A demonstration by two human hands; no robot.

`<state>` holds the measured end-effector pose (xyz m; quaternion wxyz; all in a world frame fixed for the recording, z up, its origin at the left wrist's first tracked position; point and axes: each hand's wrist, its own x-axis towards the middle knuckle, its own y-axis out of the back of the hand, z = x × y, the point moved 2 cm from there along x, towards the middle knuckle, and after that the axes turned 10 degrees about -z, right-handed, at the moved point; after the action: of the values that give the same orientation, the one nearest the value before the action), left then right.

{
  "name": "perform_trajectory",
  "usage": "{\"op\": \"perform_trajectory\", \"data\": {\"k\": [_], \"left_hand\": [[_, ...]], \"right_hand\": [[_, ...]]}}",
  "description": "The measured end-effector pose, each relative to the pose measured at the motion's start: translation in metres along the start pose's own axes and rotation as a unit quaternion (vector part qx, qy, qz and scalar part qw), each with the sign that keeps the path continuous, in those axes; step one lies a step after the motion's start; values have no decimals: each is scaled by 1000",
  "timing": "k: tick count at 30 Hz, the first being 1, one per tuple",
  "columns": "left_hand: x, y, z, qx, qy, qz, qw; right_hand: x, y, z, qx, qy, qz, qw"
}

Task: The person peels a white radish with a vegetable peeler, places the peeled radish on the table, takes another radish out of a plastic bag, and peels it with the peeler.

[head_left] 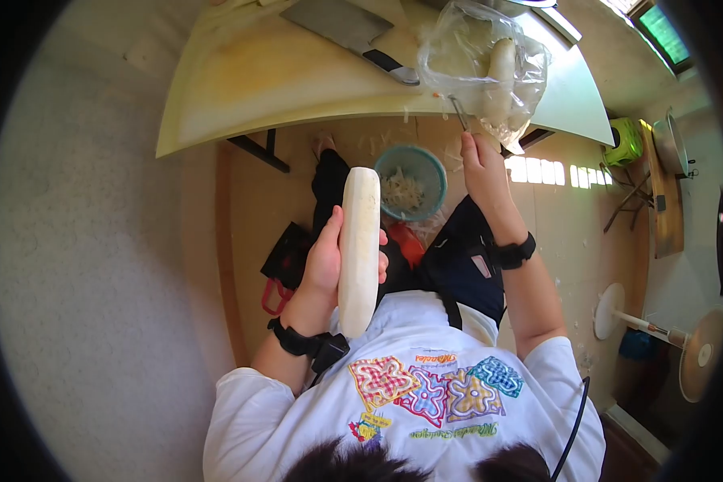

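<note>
A long white peeled radish [360, 253] stands nearly upright in the picture, with my left hand [327, 255] wrapped round its lower half. My right hand [485, 167] is closed on the handle of a small peeler [459, 113], just beyond the table's front edge and apart from the radish. Behind the peeler, a clear plastic bag [454, 56] on the table holds more white radish [500, 76]. Below the table edge, a blue-green bucket [439, 183] on the floor contains pale peelings [402, 191].
On the pale table [241, 80] lies a cleaver [347, 29] with a black handle, its handle pointing towards the bag. Peelings are scattered on the floor [550, 217]. A white fan [703, 353] stands at the right, below a wooden stool [665, 193].
</note>
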<state>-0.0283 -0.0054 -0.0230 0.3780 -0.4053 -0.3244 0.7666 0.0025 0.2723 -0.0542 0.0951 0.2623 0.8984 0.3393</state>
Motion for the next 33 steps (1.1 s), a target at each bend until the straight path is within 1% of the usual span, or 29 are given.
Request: {"op": "perform_trajectory", "data": {"k": [2, 3, 5, 6, 8, 9, 11, 12, 14, 15, 17, 19, 21, 22, 23, 25, 26, 27, 28, 29, 30, 31, 32, 33], "left_hand": [[-2, -2, 0, -8, 3, 11, 1000], [-2, -2, 1, -13, 5, 19, 1000], [-1, -2, 0, -8, 3, 20, 1000], [0, -2, 0, -3, 2, 21, 1000], [1, 0, -3, -4, 2, 7, 1000], [2, 1, -3, -5, 1, -7, 1000], [3, 0, 0, 0, -4, -5, 1000], [1, -1, -1, 2, 1, -3, 1000], [2, -1, -1, -6, 8, 7, 1000], [1, 0, -2, -16, 16, 20, 1000], [4, -1, -3, -10, 11, 10, 1000], [4, 0, -1, -4, 3, 2, 1000], [4, -1, -1, 16, -1, -47, 999], [2, 0, -4, 15, 3, -46, 999], [2, 2, -4, 34, -10, -48, 998], [4, -3, 0, 55, -24, -52, 997], [3, -9, 5, 103, -55, -82, 990], [1, -16, 9, 149, -84, -112, 979], [-1, -19, 9, 148, -82, -115, 979], [-3, -21, 9, 184, -67, -129, 972], [-3, -25, 8, 220, -53, -143, 964], [-5, -32, 8, 224, -19, -164, 960], [-1, -38, 6, 270, -12, -192, 943], [2, -44, 4, 315, -7, -220, 923]], "right_hand": [[-11, 10, -13, 60, 54, 15, 997], [-15, 13, -20, 59, 54, 16, 997], [-21, 14, -34, 34, 87, -8, 996], [-18, 10, -30, 34, 88, -7, 996], [-9, -3, -10, -50, -41, -17, 998], [-11, -1, -11, -49, -41, -17, 998], [-17, 8, -20, -18, 15, -7, 1000], [-24, 11, -26, -18, 11, -8, 1000], [-29, 17, -45, -36, 108, 12, 993], [-27, 13, -37, -37, 107, 13, 994], [-16, -1, -12, -133, 27, -2, 991], [-23, 8, -24, -115, 22, -7, 993], [-31, 19, -39, -97, 18, -15, 995], [-39, 23, -51, -81, 76, -14, 994], [-44, 26, -60, -65, 135, -10, 989], [-50, 29, -68, -62, 153, -7, 986], [-52, 28, -71, -58, 172, -7, 983], [-53, 27, -72, -58, 170, -7, 984], [-52, 27, -71, -59, 141, -9, 988], [-51, 26, -70, -59, 111, -10, 992], [-50, 25, -71, -61, 107, -6, 992], [-50, 24, -72, -81, 107, 6, 991], [-50, 22, -75, -102, 107, 17, 989], [-49, 18, -75, -90, 93, 16, 992]]}}
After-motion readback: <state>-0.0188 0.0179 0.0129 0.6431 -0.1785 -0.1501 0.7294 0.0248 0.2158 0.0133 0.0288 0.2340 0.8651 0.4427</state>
